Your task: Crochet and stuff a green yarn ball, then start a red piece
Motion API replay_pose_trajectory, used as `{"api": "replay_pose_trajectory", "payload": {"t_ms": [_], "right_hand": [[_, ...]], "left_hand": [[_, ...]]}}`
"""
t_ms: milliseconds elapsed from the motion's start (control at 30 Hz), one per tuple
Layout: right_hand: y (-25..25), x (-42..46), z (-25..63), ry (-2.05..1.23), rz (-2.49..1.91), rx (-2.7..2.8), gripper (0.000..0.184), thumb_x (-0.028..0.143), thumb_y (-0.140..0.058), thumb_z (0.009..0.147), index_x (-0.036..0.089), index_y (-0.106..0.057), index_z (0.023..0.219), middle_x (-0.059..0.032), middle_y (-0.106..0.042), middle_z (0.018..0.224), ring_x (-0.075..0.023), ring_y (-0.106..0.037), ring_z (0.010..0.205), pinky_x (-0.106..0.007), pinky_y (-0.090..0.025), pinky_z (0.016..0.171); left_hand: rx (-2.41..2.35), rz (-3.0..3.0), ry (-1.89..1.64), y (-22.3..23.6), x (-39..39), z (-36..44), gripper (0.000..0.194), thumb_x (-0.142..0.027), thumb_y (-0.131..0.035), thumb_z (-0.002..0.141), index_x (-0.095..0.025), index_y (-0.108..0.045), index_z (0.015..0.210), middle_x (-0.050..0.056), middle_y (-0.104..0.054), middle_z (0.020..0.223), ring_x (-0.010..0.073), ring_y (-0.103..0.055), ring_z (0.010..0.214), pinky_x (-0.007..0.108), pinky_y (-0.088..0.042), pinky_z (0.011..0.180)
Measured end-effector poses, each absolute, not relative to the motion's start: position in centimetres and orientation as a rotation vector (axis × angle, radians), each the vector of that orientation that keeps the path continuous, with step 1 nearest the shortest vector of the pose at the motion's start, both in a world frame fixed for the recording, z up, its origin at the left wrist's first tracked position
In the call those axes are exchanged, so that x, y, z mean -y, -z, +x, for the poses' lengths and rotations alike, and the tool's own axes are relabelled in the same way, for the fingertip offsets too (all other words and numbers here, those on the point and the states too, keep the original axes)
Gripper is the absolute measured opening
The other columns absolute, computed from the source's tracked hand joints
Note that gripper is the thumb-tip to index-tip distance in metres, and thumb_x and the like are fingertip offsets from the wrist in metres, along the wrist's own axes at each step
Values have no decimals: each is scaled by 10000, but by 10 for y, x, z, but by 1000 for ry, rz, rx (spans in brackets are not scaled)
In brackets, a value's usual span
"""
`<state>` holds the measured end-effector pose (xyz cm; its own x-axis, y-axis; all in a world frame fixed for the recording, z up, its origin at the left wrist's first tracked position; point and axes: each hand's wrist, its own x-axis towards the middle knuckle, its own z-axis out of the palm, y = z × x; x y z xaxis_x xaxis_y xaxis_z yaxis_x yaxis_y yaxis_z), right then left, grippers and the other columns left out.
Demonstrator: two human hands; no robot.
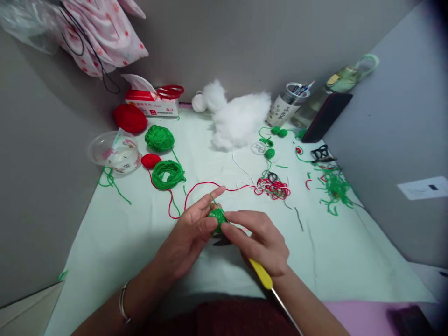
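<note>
At the centre of the frame, the left hand (192,228) pinched a small green crocheted piece (217,219) between thumb and fingers, its index finger extended with a green working strand (214,200) running up to it, seemingly so the yarn carried some tension. The right hand (264,238) gripped a yellow-handled crochet hook (259,273) with thumb and index finger pressed together close to the stitches — a hold that gave fine control of the tip — while the handle lay back under the palm toward the bottom of the frame. Beneath the hands lay dark pointed blades (220,241), perhaps those of small scissors, though the fingers hid too much to be sure. Left of centre, the green yarn coil (159,177) sat just below a green yarn ball (159,138), within easy reach of the left side. White fibre stuffing (241,121) was heaped at the top centre, where it left room for the hands, and green yarn scraps (336,189) were gathered at the right — probably to separate clippings from usable yarn. Red-handled scissors (170,91) rested on the tissue box (150,108) at the upper left.
</note>
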<state>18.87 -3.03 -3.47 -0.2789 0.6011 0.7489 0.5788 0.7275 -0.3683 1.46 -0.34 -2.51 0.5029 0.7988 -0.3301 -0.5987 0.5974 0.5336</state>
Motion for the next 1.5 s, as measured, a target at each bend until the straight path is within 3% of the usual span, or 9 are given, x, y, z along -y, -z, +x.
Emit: {"api": "replay_pose_trajectory", "payload": {"t_ms": [167,400,533,633,700,900,1033,1267,1500], "right_hand": [[45,21,184,-297,-783,1737,335,167,-533,1055,241,-718,1324,-100,-791,1119,-210,-760,979,-350,-648,748],[40,14,181,-509,-753,1635,235,217,-603,1033,253,-772,1192,-79,-816,1050,-217,-752,929,-397,-627,793],[40,20,183,-261,-868,1812,231,173,-592,1030,228,-768,1169,-84,-781,1045,-203,-730,942,-347,-624,770],[42,28,184,23,-915,1904,270,101,-642,982,210,-760,1199,-86,-772,1061,-206,-719,971,-322,-630,784],[42,32,184,41,-913,1903,335,82,-672,957,218,-740,1256,-83,-779,1081,-211,-717,972,-324,-636,779],[45,25,178,-168,-844,1684,306,187,-568,1037,288,-747,1263,-65,-791,1018,-225,-736,890,-377,-626,703],[47,21,174,-369,-821,1549,301,203,-554,1047,314,-772,1222,-62,-797,1015,-214,-753,871,-353,-627,657],[35,19,178,-558,-807,1462,204,186,-661,993,263,-801,1121,-61,-821,963,-204,-780,863,-336,-656,687],[33,15,181,-693,-906,1373,137,214,-680,976,256,-809,1000,-45,-821,870,-218,-777,798,-376,-660,680]], "left_hand": [[-644,419,-952,27,6,17,753,-273,-956,675,-242,-676,1373,-21,-569,916,99,-541,793,203,-469,739],[-758,653,-1199,39,8,20,869,-120,-967,618,-349,-634,1387,-48,-575,898,95,-561,838,180,-487,774],[-907,738,-1269,41,15,24,785,-112,-957,632,-322,-669,1331,-50,-563,898,100,-569,885,192,-487,857],[-907,703,-1226,36,17,25,747,-163,-963,645,-302,-674,1320,-39,-557,913,112,-572,883,203,-498,816],[-819,621,-1118,32,15,23,758,-193,-951,676,-309,-654,1364,-29,-571,936,111,-572,858,205,-499,770],[-566,369,-882,27,7,17,708,-219,-935,708,-302,-685,1365,-3,-635,1092,107,-606,926,206,-493,831],[-571,410,-893,29,6,16,748,-179,-927,700,-303,-668,1391,-22,-637,976,95,-596,849,200,-478,795],[-699,475,-961,28,3,14,781,-144,-927,653,-299,-669,1374,-27,-599,971,101,-556,843,208,-441,767],[-689,525,-937,29,-1,6,686,-211,-859,730,-228,-661,1386,-5,-592,929,114,-505,786,235,-405,728]]}}
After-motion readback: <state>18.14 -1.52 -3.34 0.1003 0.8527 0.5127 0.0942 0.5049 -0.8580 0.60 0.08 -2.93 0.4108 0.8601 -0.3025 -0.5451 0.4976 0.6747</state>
